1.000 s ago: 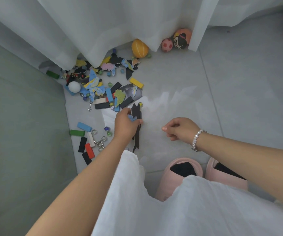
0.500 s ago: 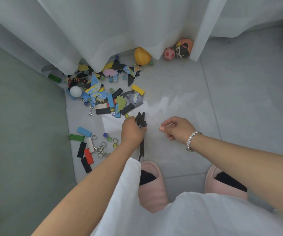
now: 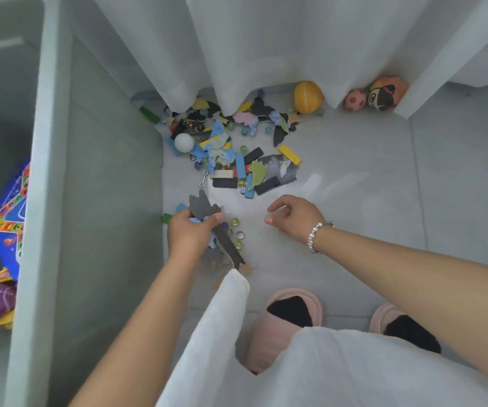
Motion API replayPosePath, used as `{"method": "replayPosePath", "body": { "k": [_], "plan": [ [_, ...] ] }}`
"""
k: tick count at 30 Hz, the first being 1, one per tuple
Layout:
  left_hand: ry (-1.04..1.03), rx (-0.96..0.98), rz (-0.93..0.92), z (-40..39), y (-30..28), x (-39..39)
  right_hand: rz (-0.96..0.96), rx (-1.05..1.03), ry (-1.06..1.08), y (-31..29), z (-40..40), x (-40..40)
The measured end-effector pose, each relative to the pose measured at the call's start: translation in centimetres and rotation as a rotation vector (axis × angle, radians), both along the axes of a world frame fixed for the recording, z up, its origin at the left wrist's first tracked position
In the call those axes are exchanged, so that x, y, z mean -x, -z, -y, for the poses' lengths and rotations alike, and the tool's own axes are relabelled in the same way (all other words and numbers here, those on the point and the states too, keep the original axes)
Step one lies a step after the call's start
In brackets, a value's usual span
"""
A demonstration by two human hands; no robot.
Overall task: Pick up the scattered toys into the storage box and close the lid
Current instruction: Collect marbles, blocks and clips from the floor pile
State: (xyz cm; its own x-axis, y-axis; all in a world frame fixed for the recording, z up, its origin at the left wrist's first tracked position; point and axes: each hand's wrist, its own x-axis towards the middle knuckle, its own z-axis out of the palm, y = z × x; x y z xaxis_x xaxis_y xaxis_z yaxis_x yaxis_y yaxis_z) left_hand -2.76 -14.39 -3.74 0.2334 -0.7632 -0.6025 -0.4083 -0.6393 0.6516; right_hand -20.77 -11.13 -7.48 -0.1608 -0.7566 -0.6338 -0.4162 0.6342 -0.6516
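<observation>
We saw view swing left: storage box [image 3: 51,201] now in shot, open, board game and purple ball already inside. Left hand [image 3: 188,235] carried dark flat cutouts [image 3: 204,208] leftward from half second back, grip curled tight round them, now just beside box wall. Right hand [image 3: 294,217] held nothing, fingers loosely curled, hovering over floor [image 3: 369,201]. Toy pile [image 3: 236,160] and balls [image 3: 308,96] by curtain [image 3: 266,39] unmoved. We judged drop into box next; most toys left, lid not seen.
</observation>
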Motion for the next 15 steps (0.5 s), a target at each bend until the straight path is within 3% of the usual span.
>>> {"method": "replayPosePath", "body": {
  "k": [4, 10, 15],
  "plan": [
    [-0.156, -0.006, -0.027, -0.3, 0.8, -2.7, -0.045, 0.064, -0.114, 0.4, 0.0, -2.7],
    [-0.109, -0.05, 0.024, -3.0, 2.8, -4.2, -0.12, 0.126, -0.294, 1.8, 0.0, -6.1],
    [-0.127, -0.055, 0.019, -3.2, 3.5, -4.4, -0.166, 0.197, -0.265, 2.7, -0.4, -7.8]
  ]
}}
